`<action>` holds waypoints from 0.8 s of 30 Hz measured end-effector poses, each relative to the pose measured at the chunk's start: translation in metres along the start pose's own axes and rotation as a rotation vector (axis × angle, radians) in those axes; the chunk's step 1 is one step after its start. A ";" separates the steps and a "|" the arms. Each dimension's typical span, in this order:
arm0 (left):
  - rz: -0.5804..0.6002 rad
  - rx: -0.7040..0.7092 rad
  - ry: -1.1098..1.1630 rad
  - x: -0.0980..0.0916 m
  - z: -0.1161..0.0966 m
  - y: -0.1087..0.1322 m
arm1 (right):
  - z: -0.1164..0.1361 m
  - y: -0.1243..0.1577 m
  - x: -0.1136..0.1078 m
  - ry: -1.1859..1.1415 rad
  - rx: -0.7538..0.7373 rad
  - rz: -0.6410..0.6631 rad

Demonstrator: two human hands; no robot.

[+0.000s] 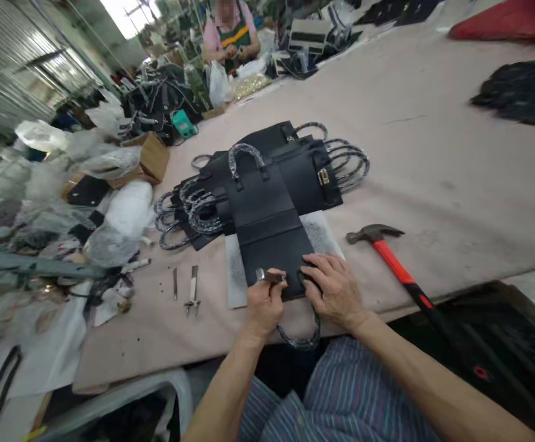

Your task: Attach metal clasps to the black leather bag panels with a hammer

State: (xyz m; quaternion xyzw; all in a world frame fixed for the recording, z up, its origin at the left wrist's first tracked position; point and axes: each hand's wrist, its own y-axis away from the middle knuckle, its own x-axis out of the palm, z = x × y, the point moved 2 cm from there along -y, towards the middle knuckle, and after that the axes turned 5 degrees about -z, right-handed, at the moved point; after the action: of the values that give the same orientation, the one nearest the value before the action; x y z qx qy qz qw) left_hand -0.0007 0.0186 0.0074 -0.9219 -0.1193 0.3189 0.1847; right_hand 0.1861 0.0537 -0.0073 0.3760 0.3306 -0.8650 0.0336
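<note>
A black bag panel (267,230) lies lengthwise in front of me, with a plastic-wrapped handle at its far end and another handle (301,344) curving over the table edge. Its near part rests on a speckled white board (237,276). My left hand (263,310) is closed around a short tool (271,277) with a shiny metal end and a brownish body, over the panel's near left part; its exact kind is unclear. My right hand (334,285) lies on the panel's near right corner, fingers extended and pressing down, next to a small black tab.
Behind the panel lie several stacked black bag pieces (299,175) with wrapped handles. A red-handled claw hammer (394,261) is at right. Left are a thin metal rod (175,283) and dividers (193,288). Plastic-wrapped clutter (120,215) fills the far left. A person (230,37) sits across the table.
</note>
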 end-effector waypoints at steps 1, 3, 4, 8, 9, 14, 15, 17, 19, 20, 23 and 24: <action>-0.003 0.011 -0.002 0.000 -0.001 0.000 | 0.001 0.001 0.000 0.007 -0.004 -0.005; 0.000 0.024 -0.004 0.001 -0.002 0.000 | 0.002 0.002 -0.001 0.006 -0.005 -0.008; 0.006 0.027 -0.004 0.002 -0.003 0.000 | 0.002 0.002 -0.002 -0.001 -0.002 -0.005; 0.054 0.007 -0.001 0.001 -0.006 -0.003 | 0.001 -0.002 -0.010 -0.100 0.018 0.037; 0.063 -0.011 0.000 0.000 -0.007 -0.004 | -0.002 -0.002 -0.014 -0.153 0.030 0.043; 0.107 -0.099 0.047 -0.005 -0.008 -0.013 | -0.035 0.005 -0.056 -0.092 0.170 -0.127; 0.121 -0.102 0.060 -0.005 -0.007 -0.014 | -0.045 0.010 -0.066 -0.019 0.197 -0.157; 0.143 -0.086 0.079 -0.006 -0.005 -0.016 | -0.063 0.024 -0.085 0.124 0.250 -0.170; 0.158 -0.045 0.095 -0.006 -0.001 -0.015 | -0.077 0.041 -0.102 0.262 0.298 -0.127; 0.159 -0.023 0.102 -0.006 0.000 -0.014 | -0.081 0.050 -0.109 0.327 0.318 -0.082; 0.145 0.023 0.122 -0.006 0.004 -0.010 | -0.087 0.078 -0.120 0.493 0.397 0.055; 0.140 0.025 0.122 -0.006 0.005 -0.010 | -0.089 0.085 -0.121 0.527 0.447 0.089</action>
State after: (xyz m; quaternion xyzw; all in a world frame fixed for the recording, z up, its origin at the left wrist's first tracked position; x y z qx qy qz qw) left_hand -0.0093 0.0267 0.0110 -0.9434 -0.0389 0.2755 0.1802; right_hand 0.3547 0.0169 -0.0165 0.5984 0.1135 -0.7870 -0.0986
